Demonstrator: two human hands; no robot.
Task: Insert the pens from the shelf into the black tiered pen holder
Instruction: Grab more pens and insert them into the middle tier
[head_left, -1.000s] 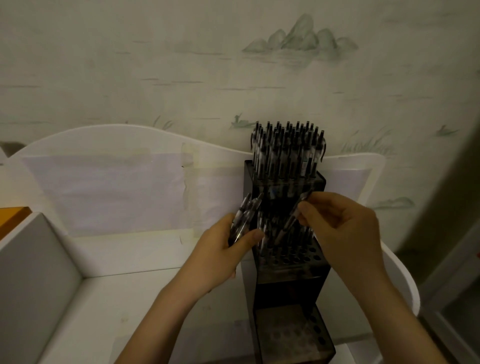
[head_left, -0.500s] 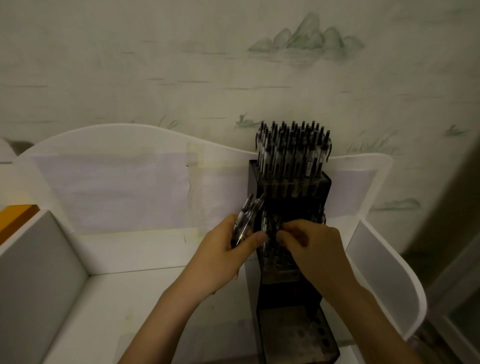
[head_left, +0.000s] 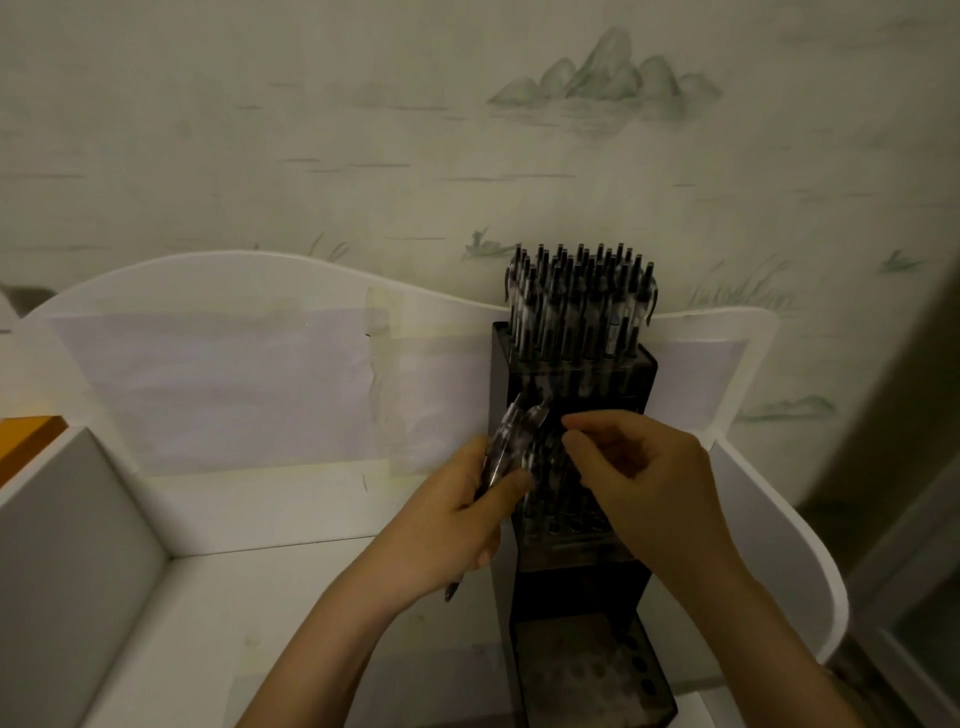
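Note:
The black tiered pen holder (head_left: 576, 556) stands on the white shelf (head_left: 270, 587), against its back panel. Its top tier is packed with upright pens (head_left: 576, 301). A few pens (head_left: 545, 478) stand in the middle tier, and the bottom tier (head_left: 587, 675) shows bare holes. My left hand (head_left: 457, 514) grips a bundle of pens (head_left: 511, 441) just left of the holder, their ends pointing up and to the right. My right hand (head_left: 644, 473) hovers over the middle tier. Its thumb and forefinger are slightly apart beside the bundle's upper ends, with no pen visible between them.
White side walls close the shelf at the left (head_left: 67, 545) and right (head_left: 774, 525). An orange object (head_left: 26, 441) shows at the far left edge. A painted wall (head_left: 467, 130) rises behind the shelf. Bare shelf floor lies left of the holder.
My right hand lowered a pen into the middle tier, then rose. It now sits beside the bundle. The left hand has kept holding the bundle in place.

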